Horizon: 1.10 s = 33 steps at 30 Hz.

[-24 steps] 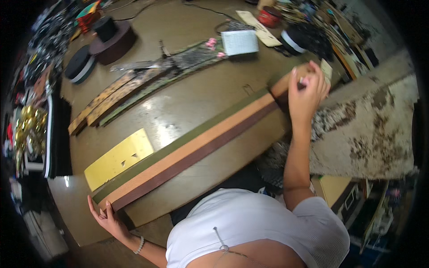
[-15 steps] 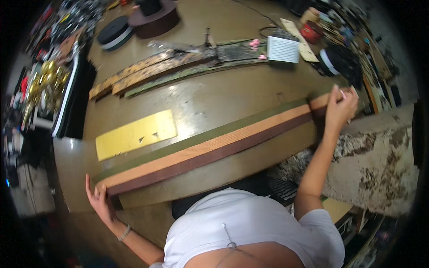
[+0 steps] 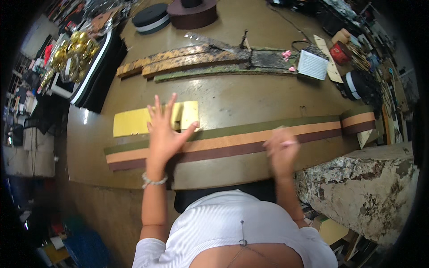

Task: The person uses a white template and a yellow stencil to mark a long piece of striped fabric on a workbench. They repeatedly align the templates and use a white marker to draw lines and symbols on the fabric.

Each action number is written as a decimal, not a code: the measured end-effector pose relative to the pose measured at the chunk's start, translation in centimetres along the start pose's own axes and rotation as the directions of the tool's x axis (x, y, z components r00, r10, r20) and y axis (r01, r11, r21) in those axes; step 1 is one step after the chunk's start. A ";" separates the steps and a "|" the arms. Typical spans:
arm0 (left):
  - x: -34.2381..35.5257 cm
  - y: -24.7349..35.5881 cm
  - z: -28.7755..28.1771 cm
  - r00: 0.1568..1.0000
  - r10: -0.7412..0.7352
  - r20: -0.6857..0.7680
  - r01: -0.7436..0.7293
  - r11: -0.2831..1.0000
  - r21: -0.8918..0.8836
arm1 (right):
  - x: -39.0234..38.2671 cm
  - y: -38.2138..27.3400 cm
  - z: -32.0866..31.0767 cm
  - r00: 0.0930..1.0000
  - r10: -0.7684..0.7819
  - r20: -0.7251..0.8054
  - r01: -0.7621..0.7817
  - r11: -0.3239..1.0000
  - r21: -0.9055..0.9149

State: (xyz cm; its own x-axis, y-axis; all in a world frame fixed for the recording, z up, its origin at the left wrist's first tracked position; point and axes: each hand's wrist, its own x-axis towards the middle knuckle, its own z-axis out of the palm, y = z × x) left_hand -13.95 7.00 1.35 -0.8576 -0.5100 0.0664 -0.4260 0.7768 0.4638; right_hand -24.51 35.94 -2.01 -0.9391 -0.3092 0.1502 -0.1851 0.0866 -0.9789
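A long strap (image 3: pixel 232 144), striped green, tan and dark brown, lies along the table near me; its right end is a coil standing at the table's edge. My left hand (image 3: pixel 164 134) has its fingers spread over a flat yellow strip (image 3: pixel 132 123) just beyond the strap, the palm above the strap. Whether the fingertips press on the strip I cannot tell. My right hand (image 3: pixel 282 149), blurred, is over the strap right of the middle. Its fingers are closed round a small pale pink stick-like thing (image 3: pixel 288 143), whose kind is unclear.
Long worn wooden bars (image 3: pixel 192 64) lie across the far side of the table. Behind them stand rolls of dark strap (image 3: pixel 192 20). A white notepad (image 3: pixel 312 65) is at the far right. Gold balls (image 3: pixel 76 51) sit at the left, and a rough block (image 3: pixel 357 187) stands at the right.
My left hand has left the strap's left end and moved right, over the yellow strip. My right hand has come from the coil toward the middle. The camera view has shifted too.
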 end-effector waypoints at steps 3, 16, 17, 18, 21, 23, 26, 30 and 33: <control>1.1 2.9 2.2 0.973 -0.154 0.175 0.089 0.939 0.332 | -4.6 -1.1 4.8 0.964 0.054 0.261 -0.054 0.999 -0.005; 2.0 4.7 -7.8 0.963 0.267 -0.034 -0.226 0.872 0.434 | 1.8 -0.8 0.1 0.977 0.109 0.184 -0.164 0.935 0.314; 0.7 5.1 -11.3 0.893 0.422 -0.159 -0.338 0.859 0.384 | 2.2 -1.1 0.8 0.982 0.073 0.173 -0.120 0.952 0.283; -0.8 5.3 -14.0 0.881 0.376 -0.289 -0.304 0.915 0.264 | 2.6 -1.5 1.5 0.987 0.020 0.160 -0.060 0.967 0.249; -5.8 4.8 -19.3 0.700 0.301 -0.648 -0.381 0.925 0.019 | 4.9 -2.4 3.9 0.922 -0.369 0.121 0.348 0.923 0.165; -6.7 3.4 -19.0 0.641 0.106 -0.760 -0.428 0.872 -0.239 | 5.6 -3.1 4.4 0.949 -0.265 0.171 0.179 0.898 0.402; -3.7 1.3 -16.9 0.686 0.026 -0.728 -0.372 0.872 -0.318 | 5.1 -4.3 3.1 0.962 -0.063 0.267 -0.070 0.885 0.460; -2.2 2.0 -11.6 0.732 -0.148 -0.665 -0.446 0.634 -0.631 | 6.7 -5.7 -1.1 0.968 -0.201 -0.149 0.237 0.926 0.294; -2.5 3.7 -7.7 0.807 0.011 -0.590 -0.464 0.630 -0.623 | 13.0 -6.3 -6.9 0.816 -0.209 -0.539 0.434 0.836 0.334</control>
State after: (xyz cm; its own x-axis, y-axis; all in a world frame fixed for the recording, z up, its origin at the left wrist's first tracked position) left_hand -11.16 8.27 9.72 -0.5271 -0.6210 0.5800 0.3090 0.4958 0.8116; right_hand -37.54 37.92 7.08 -0.8840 0.2396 0.4015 -0.4659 -0.3786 -0.7997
